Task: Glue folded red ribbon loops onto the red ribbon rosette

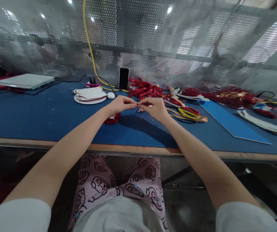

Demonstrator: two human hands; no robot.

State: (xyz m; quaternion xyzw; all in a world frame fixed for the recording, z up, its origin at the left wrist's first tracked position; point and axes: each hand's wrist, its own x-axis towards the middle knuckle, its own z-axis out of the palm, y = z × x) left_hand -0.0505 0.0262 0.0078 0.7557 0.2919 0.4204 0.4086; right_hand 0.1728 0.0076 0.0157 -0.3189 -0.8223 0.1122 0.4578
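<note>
My left hand (121, 104) and my right hand (156, 108) meet fingertip to fingertip above the blue tabletop, both pinched closed. A small red piece (138, 104) shows between the fingertips; its kind is too small to make out. Below my left hand, partly hidden by the wrist, a red ribbon-like bundle (113, 119) lies on the table. Just beyond my right hand are scissors (189, 112) with red and yellow handles, resting by gold ribbon (202, 119). Near the right fingers is a small pinkish object (140, 110), partly covered.
A pile of red ribbon (144, 88) lies at the back, beside an upright phone (123, 78). Left of it are white card pieces (90, 94) and a white case (110, 95). A blue board (230, 120) lies right. Perforated metal (138, 38) stands behind; a yellow cable (89, 42) hangs there.
</note>
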